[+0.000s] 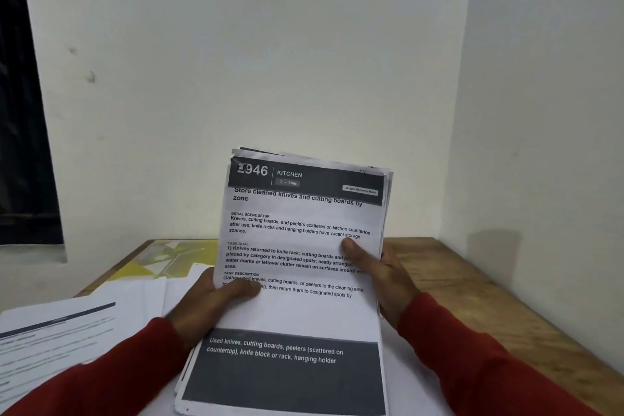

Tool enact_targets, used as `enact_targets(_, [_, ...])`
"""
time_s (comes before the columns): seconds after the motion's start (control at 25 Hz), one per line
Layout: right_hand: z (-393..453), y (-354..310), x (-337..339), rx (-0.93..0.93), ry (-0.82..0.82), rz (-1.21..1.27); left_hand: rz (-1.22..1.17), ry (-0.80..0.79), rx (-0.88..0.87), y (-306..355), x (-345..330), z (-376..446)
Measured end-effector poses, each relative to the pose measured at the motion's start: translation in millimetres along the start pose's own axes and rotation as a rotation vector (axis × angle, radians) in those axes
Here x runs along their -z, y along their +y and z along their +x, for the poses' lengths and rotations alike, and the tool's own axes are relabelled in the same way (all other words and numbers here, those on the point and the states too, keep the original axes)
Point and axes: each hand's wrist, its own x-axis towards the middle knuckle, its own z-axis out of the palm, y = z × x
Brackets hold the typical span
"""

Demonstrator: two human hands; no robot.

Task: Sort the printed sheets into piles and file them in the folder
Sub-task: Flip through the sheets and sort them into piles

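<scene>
While both hands, left hand (206,300) and right hand (381,267), grip the thick white stack of printed sheets (297,267) above the brown wooden surface (449,284), loose pages could slip out.

The top sheet (300,246) is showing "1946" (first digit smudged), "KITCHEN", "2 – 5min" and the heading "Store cleaned knives and cutting boards by zone".
</scene>
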Motion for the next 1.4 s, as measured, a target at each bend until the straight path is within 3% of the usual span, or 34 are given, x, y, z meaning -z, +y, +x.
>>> enact_targets(0.64, [-3.9, -5.3, -3.3, -0.095, -0.022, 0.175, -0.047, -0.005, -0.023, 0.3, -1.4, -2.5])
enact_targets(0.92, [1.2, -4.8, -8.7, -0.049, -0.012, 0.025, -0.163, 0.146, -0.024, 2.1, 1.7, 3.3])
enact_targets(1.4, [-8.9, -13.6, -21.8, 0.064, 0.023, 0.042, -0.223, 0.127, -0.025, 3.7, -1.6, -2.0])
